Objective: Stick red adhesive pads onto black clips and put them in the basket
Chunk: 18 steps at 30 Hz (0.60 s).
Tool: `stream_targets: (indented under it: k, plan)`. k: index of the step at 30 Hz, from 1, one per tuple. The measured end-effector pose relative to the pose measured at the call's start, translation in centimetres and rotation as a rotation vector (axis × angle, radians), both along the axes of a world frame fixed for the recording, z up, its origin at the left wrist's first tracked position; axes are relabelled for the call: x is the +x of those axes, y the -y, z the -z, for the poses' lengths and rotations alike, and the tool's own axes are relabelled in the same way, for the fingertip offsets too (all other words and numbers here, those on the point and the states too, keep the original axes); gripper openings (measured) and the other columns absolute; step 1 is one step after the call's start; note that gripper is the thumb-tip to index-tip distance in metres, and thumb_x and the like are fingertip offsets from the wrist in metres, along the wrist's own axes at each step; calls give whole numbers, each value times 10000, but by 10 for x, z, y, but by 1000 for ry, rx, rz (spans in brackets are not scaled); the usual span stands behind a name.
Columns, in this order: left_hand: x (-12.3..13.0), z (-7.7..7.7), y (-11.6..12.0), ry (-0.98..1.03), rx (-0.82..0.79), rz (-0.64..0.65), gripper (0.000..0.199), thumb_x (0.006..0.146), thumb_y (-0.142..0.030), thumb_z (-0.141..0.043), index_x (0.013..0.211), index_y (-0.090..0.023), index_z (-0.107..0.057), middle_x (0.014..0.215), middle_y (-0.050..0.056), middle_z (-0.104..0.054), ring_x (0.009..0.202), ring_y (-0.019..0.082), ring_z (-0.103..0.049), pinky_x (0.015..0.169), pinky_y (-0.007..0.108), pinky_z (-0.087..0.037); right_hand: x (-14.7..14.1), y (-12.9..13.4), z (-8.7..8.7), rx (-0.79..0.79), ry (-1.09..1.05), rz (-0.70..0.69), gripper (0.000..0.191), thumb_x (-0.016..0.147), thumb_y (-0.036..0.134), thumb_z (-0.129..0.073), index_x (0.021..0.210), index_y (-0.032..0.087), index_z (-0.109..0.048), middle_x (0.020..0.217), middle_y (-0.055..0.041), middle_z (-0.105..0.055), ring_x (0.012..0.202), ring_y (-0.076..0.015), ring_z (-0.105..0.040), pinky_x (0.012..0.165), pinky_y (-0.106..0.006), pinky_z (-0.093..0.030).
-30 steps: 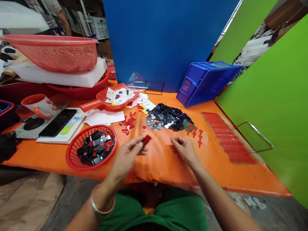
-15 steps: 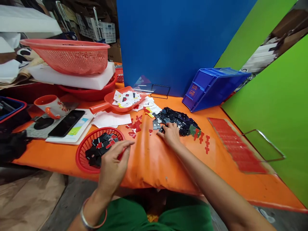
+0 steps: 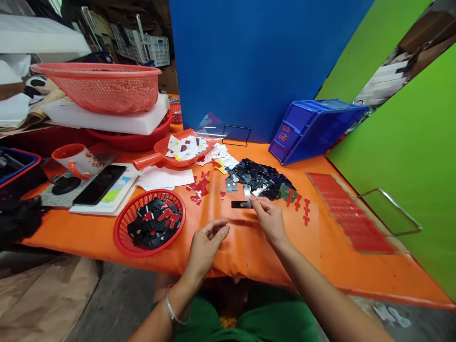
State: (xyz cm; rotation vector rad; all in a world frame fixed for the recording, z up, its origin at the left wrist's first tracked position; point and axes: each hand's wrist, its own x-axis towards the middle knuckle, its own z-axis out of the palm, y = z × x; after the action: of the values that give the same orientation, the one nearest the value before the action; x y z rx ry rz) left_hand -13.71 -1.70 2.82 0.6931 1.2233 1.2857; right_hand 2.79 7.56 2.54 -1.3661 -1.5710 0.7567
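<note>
"So, what's the right hand got?"

"One black piece, pinched at its end between thumb and fingers, over the orange table and on the near side of the black pile."

"And the left hand?"

"Loosely curled, thumb and forefinger tips slightly apart, between that piece and the red basket, which holds black and red pieces."
</note>
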Motion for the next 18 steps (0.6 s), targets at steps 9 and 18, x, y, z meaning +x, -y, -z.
stream_targets:
  k: [9,18]
  plan:
    - [42,1,-7,230,-121,37,408,643,-353,-768,967,-131,-658,957,86,-662,834,150,-617,762,257,-485,14,62,13,-354,-486,10,270,765,424,-592,709,178,-688,819,-48,-661,787,-182,-577,735,-288,-437]
    - [55,1,-25,-210,-29,476,276,647,-365,-736,730,-114,-655,650,36,-654,602,132,-589,581,220,-438,83,45,5,-62,103,-101,231,829,311,-496,681,196,-632,717,-39,-609,701,-168,-551,673,-279,-423]
